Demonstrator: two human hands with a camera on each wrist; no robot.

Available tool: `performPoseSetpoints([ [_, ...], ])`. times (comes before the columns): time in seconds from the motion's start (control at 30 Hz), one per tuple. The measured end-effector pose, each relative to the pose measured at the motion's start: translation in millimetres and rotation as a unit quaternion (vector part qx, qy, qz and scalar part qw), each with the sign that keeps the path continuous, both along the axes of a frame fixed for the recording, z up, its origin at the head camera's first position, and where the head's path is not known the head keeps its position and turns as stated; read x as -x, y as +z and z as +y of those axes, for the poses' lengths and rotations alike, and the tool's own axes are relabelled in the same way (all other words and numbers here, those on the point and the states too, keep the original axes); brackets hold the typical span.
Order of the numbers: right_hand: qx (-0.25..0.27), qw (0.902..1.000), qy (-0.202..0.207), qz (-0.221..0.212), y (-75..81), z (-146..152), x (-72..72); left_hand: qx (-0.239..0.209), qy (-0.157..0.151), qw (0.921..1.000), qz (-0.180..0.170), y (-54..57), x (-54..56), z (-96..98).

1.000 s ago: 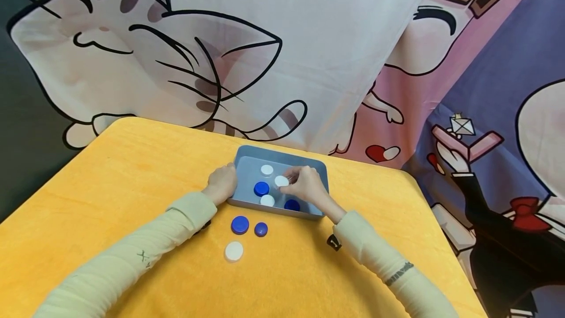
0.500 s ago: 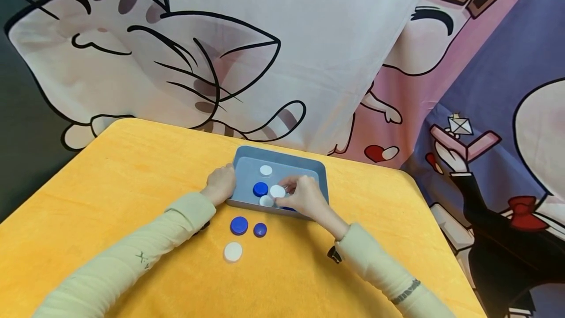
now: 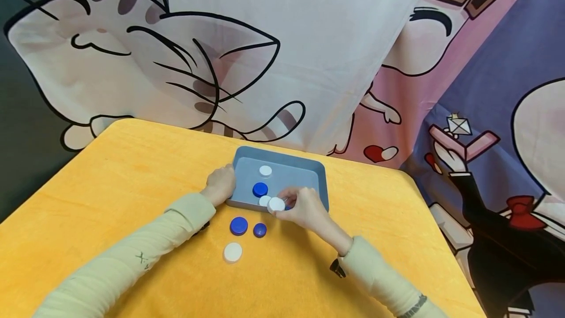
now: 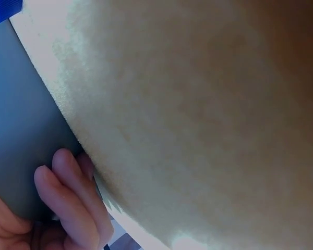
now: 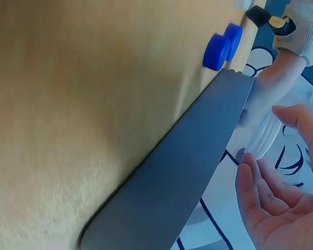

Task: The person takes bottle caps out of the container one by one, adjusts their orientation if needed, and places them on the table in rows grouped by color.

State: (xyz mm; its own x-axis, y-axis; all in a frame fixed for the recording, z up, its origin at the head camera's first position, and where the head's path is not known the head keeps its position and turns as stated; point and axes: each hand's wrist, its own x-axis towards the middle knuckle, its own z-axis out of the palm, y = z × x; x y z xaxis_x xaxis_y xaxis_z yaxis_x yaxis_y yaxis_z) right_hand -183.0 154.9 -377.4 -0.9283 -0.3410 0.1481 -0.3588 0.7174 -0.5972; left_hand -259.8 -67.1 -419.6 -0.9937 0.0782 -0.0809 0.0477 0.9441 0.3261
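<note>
Here, the left hand is gripping the gray tray, probably steadying it; the right hand is pinching a white disc above its near side.

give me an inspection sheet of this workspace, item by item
Surface: yellow fabric-looking tabletop
Job's things: grey-blue rectangular tray, material unclear, holding round plastic-looking white caps and blue caps; in front lie a large blue cap, small blue cap and loose white cap
Clutter: nothing seen
Hands: left hand grips the tray's left end; right hand pinches another white cap by the tray's near wall
Cables: nothing seen
Surroundings: cartoon-printed fabric backdrop behind the table
</note>
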Motion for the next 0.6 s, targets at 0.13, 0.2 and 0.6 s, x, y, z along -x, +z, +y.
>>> performPoseSetpoints([
  [0.13, 0.006, 0.9999, 0.014, -0.003, -2.6, -2.2, -7.3, 0.001, 0.001, 1.0000, 0.004, -0.1, 0.2, -0.6],
  [0.2, 0.000, 0.9998, 0.020, -0.002, -5.1, -3.8, -10.6, 0.000, 0.001, 1.0000, 0.006, 0.2, 0.3, -0.7],
  [0.6, -0.020, 0.9972, 0.063, -0.033, -21.7, -13.6, -36.1, -0.010, -0.002, 0.9999, 0.001, -0.3, -0.1, -0.7],
])
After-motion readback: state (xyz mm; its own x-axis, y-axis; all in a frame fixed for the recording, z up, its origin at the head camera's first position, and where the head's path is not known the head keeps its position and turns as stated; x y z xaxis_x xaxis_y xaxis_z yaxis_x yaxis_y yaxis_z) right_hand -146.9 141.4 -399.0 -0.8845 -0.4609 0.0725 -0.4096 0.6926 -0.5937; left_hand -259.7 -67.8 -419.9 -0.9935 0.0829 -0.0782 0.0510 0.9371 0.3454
